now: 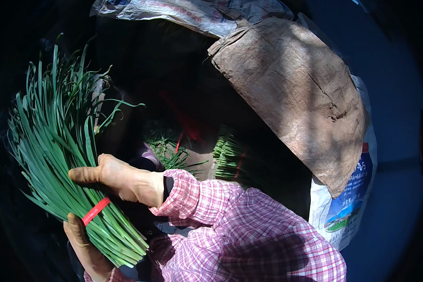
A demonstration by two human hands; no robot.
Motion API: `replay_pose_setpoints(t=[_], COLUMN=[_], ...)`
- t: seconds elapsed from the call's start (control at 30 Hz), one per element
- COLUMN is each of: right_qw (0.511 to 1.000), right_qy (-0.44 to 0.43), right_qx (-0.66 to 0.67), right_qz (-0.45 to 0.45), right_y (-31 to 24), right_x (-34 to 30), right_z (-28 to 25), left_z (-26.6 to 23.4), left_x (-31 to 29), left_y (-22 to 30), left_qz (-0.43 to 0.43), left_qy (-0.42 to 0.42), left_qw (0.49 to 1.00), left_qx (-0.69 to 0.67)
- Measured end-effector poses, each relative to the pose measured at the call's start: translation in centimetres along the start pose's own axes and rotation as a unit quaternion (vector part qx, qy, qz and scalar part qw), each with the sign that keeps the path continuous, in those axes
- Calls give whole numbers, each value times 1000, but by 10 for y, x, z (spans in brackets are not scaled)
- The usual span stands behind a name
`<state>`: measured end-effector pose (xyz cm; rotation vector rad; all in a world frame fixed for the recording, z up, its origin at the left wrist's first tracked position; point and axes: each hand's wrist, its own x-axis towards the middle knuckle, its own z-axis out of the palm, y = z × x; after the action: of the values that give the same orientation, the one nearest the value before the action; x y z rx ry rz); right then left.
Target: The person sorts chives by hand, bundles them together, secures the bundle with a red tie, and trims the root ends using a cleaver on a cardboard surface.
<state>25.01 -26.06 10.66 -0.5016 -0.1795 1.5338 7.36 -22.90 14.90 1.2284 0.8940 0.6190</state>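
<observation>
Chives (56, 145) tilted at my left, red band (96, 211) round them | right hand (115, 176) curled onto them above it | left hand (87, 246) half-closed on their lower side, fingers mostly hidden

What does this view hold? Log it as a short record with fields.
Held: chive bundle, leaf tips toward the upper left
Tie: red band around its lower part
Right hand: grip on the leaves above the band
Left hand: grip on the stem side, thumb beside the band
Background: loose greens; second bundle, partly shadowed
Upper right: brown sheet overlapping a white-and-blue sack
</observation>
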Motion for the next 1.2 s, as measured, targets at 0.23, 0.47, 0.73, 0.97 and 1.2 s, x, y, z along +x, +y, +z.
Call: replay_pose_setpoints(t=[0.23,0.47,0.73,0.97,1.2], right_qw=[966,915,673,611,622], right_qy=[176,274,609,671,679], right_qx=[183,201,-105,-342,-328], right_qz=[-58,-216,-406,-243,-210], right_y=[-10,-30,2,129,69], right_x=[-91,-243,-413,-495,-460], right_z=[-134,-225,-398,-488,-491], left_z=[54,78,110,123,125], left_x=[48,59,72,82,81], left_y=[-31,-47,-58,-67,-66], left_qz=[-65,-34,-68,-55,17], left_qy=[-187,-215,-227,-256,-280], left_qw=[967,948,934,919,895], left_qx=[157,231,265,295,346])
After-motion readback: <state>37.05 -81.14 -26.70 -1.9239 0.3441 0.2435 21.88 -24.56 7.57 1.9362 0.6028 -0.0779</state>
